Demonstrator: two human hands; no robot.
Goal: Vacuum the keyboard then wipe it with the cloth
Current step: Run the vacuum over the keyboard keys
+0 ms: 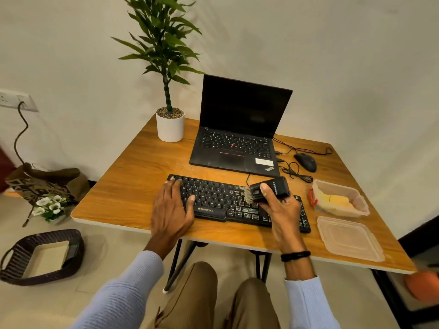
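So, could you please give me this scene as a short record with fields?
left hand: rests flat on the left end of the keyboard
right hand: grips the handheld vacuum, brush at the keys
cloth: yellow, in the open container right of the keyboard
lid: on the table, in front of the container
stage: vacuuming; cloth untouched

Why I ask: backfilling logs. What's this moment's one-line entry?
vacuuming | left hand rests on black plastic keyboard | right hand grips black brush-tipped vacuum over it
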